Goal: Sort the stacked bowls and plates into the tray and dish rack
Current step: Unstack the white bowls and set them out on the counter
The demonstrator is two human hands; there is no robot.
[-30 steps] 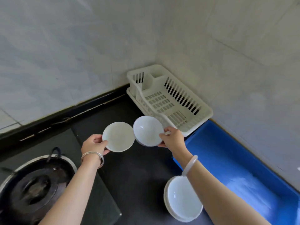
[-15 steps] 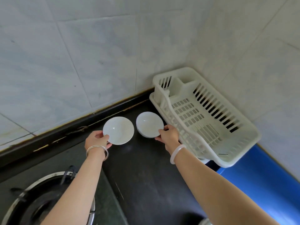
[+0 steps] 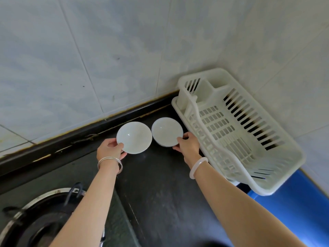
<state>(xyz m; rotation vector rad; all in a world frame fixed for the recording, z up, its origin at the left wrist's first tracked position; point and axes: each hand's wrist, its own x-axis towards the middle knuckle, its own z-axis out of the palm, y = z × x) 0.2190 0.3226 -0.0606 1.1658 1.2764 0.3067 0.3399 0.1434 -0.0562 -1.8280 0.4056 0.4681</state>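
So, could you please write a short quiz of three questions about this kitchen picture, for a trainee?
1. True or false: the slotted white plastic dish rack already holds a bowl.
2. What does the left hand grip? A) a round white bowl B) a blue plastic tray C) a metal burner ring
3. Short answer: which hand holds the second round white bowl, the one nearer the rack?

Key: 1 false; 2 A; 3 the right hand.
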